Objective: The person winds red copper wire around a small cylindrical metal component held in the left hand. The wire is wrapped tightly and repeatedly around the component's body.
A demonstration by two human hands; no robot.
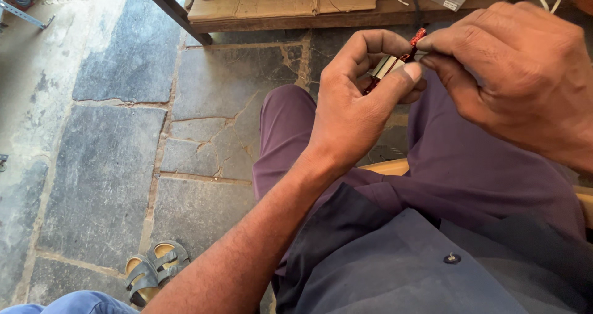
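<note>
While our left hand (352, 104) cups a small coil wound with red wire (392, 67) above our lap, our right hand (513, 73) pinches its upper end (419, 37). Its long axis tilts up toward the right hand, so that hand is nearer the tip. Both hands are closed on it.

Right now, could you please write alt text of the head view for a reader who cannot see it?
Two hands work over a seated person's lap: the left hand grips a small part wound with red wire, and the right hand pinches its twisted red end. Below lie purple trousers, a cracked stone floor and a pair of sandals.
</note>
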